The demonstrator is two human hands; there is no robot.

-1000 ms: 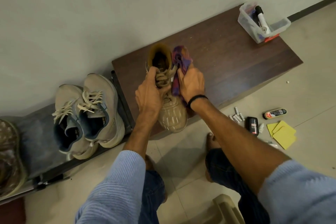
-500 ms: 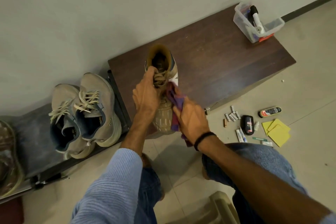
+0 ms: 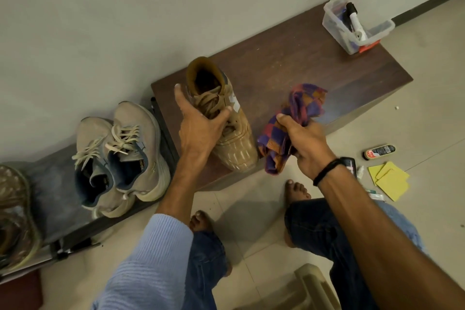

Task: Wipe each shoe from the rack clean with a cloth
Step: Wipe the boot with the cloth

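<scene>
A tan lace-up shoe (image 3: 236, 143) stands on the dark wooden bench (image 3: 289, 75), toe toward me. My left hand (image 3: 198, 128) grips it over the laces, thumb on one side and fingers on the other. To the shoe's right, my right hand (image 3: 304, 141) holds a crumpled purple, red and orange checked cloth (image 3: 294, 118), lifted clear of the shoe. A pair of beige and blue sneakers (image 3: 120, 156) sits on the low grey rack (image 3: 50, 184) at the left. Part of another patterned shoe (image 3: 15, 214) shows at the far left edge.
A clear plastic tub (image 3: 357, 25) with a bottle and brushes stands at the bench's far right end. On the tiled floor at right lie a shoe polish tin (image 3: 380, 151), yellow sponges (image 3: 390, 181) and small items. My bare feet rest on the floor; a beige stool (image 3: 312, 289) is below.
My right hand has pulled the cloth off the shoe's side and out to the right. My left hand has shifted its grip on the laces, and the shoe has turned slightly.
</scene>
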